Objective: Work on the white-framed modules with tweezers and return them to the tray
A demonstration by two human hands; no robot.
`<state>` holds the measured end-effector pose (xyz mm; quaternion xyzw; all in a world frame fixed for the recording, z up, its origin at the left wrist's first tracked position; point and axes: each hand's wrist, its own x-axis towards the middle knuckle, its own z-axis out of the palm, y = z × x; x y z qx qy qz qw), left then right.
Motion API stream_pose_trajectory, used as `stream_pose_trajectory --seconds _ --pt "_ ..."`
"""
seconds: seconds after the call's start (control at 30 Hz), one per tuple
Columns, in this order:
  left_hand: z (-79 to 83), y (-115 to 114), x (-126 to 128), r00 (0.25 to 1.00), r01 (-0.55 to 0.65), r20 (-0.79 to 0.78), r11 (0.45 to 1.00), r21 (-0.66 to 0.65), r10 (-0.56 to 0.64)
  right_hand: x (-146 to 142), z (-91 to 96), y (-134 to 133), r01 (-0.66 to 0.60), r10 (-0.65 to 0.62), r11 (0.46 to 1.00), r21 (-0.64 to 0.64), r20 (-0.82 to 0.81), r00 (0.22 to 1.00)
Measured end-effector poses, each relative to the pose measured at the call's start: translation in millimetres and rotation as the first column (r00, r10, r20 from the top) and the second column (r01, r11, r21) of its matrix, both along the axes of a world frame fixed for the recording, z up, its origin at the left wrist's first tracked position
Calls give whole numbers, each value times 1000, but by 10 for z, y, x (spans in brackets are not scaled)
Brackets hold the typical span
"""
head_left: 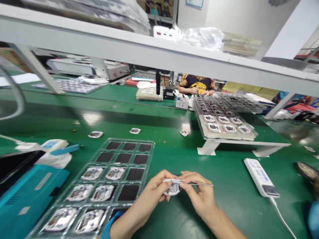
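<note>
My left hand pinches a small white electronic part above the green table. My right hand meets it from the right, its fingers closed on thin metal tweezers whose tip touches the part's top edge. A clear plastic tray lies just left of my hands; several of its pockets hold similar parts, the far pockets show only dark bottoms.
A teal machine sits at the left edge. A white device with a cable lies to the right. A raised stand carries stacked trays of parts. Loose parts dot the table. A person's hands work across the bench.
</note>
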<state>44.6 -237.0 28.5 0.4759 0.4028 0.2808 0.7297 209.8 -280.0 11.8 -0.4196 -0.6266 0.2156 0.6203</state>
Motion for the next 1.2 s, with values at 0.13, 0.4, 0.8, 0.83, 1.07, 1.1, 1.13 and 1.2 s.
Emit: stream_pose_trajectory --seconds 0.13,0.4,0.8,0.83,1.07,1.1,1.13,1.2 --pt "-34 -22 -15 981 93 162 993 77 -104 33 -41 7 34 -34 999 -16 -23 999" --pt "-71 42 -108 992 104 43 971 215 -116 51 -98 25 77 -85 996 -53 -171 982" --pt "-80 1305 -691 760 126 -512 682 720 401 57 -136 -19 -17 15 1000 -19 -109 994" --pt "-137 1385 -726 733 150 -540 675 722 414 48 -131 -21 -20 18 1000 -19 -112 994" --pt "-285 1678 -911 587 375 -724 671 640 362 -77 -164 -42 109 -123 991 -78 -209 970" --pt "-258 1770 -942 555 384 -743 677 628 374 -90 -179 -39 124 -138 989 -76 -208 968" --pt "-227 1879 -975 515 379 -757 685 622 402 -100 -194 -33 138 -149 988 -69 -209 966" --pt "-169 2118 -1044 407 330 -769 705 627 494 -113 -222 -14 162 -167 986 -43 -214 962"
